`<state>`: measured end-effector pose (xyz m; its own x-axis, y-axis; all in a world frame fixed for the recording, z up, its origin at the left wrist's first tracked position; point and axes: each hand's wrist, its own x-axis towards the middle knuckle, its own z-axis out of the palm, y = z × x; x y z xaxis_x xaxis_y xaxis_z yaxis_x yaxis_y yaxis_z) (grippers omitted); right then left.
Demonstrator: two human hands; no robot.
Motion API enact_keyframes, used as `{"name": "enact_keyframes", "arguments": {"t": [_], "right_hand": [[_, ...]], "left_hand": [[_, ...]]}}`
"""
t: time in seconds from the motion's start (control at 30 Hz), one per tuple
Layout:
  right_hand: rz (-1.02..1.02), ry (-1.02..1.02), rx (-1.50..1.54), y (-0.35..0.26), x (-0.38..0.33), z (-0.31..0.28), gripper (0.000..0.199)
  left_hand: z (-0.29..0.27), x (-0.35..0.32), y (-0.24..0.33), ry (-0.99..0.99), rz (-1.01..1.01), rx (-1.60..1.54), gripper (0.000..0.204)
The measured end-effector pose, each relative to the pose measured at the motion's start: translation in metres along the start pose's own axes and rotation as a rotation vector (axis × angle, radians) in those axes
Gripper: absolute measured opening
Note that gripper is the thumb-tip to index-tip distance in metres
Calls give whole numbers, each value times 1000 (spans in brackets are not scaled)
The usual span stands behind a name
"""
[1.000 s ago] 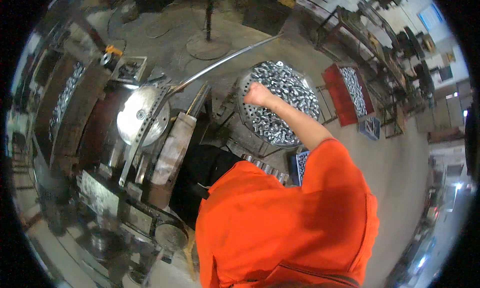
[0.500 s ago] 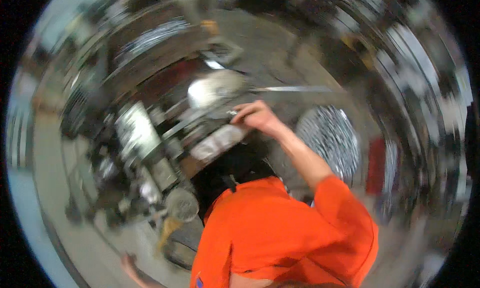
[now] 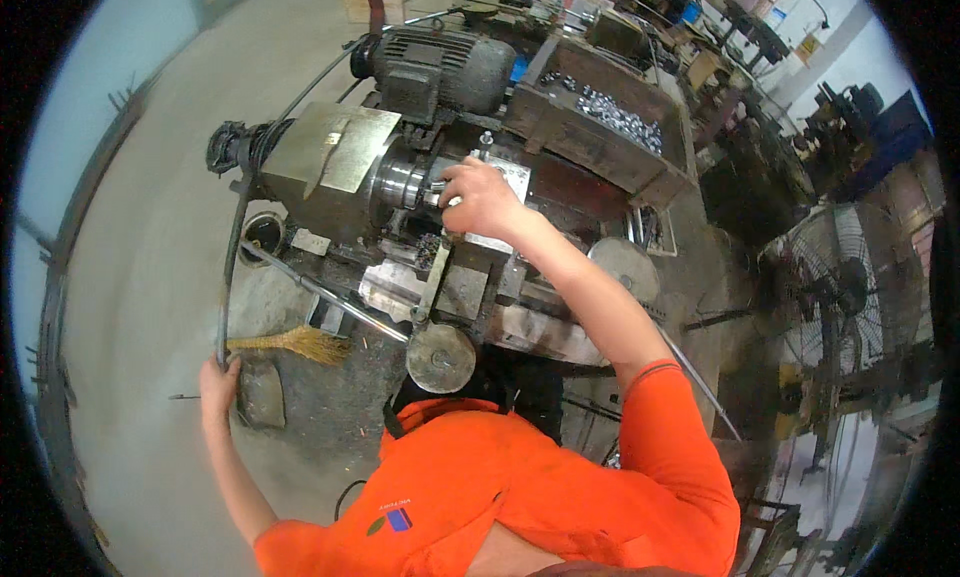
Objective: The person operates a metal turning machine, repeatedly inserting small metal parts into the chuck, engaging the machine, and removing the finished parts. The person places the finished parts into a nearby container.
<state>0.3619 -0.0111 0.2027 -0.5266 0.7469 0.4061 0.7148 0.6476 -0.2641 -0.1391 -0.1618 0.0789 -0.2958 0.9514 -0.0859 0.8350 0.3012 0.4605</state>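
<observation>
My right hand [image 3: 482, 201] is at the lathe's spindle, its fingers closed around a small shiny metal part [image 3: 436, 189] held against the chuck [image 3: 402, 185]. The fingers partly cover this part. Out to the left, my left hand [image 3: 217, 385] wraps round the lower end of a long dark lever bar [image 3: 238, 227]. That bar runs up beside the grey headstock cover [image 3: 345, 149]. Below my right hand, a flat metal handle [image 3: 433, 282] lies across the lathe carriage, and a round handwheel [image 3: 440, 359] sits close to my body.
An electric motor [image 3: 445, 72] stands behind the headstock. A metal bin [image 3: 600, 117] holds many small shiny parts. A straw broom [image 3: 300, 345] and a dustpan [image 3: 261, 395] lie on the left floor. A bright rod [image 3: 345, 302] slants toward the handwheel. At right stands a caged fan [image 3: 835, 282].
The view has swung right to left and sharpened. My left hand, free and low before, now grips the lever bar. My right hand has brought the small metal part to the chuck.
</observation>
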Motion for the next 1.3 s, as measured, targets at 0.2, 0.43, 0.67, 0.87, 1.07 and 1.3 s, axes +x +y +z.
{"name": "enact_keyframes", "arguments": {"t": [0.2,0.43,0.67,0.87,1.07,1.3], "right_hand": [[299,-237,-84,21,31,52,19],[381,-196,212,22,34,56,20],[533,-34,287,18,48,51,23],[655,-14,363,16,40,50,24],[684,-35,291,10,46,48,24],[373,305,253,15,11,42,18]], "left_hand": [[7,0,5,102,22,47,33],[1,-1,13,68,-64,126,31],[-2,2,23,119,-20,223,28],[-38,73,-75,228,-46,635,20],[-79,153,-127,384,260,803,10],[-60,137,-68,419,-276,592,23]]}}
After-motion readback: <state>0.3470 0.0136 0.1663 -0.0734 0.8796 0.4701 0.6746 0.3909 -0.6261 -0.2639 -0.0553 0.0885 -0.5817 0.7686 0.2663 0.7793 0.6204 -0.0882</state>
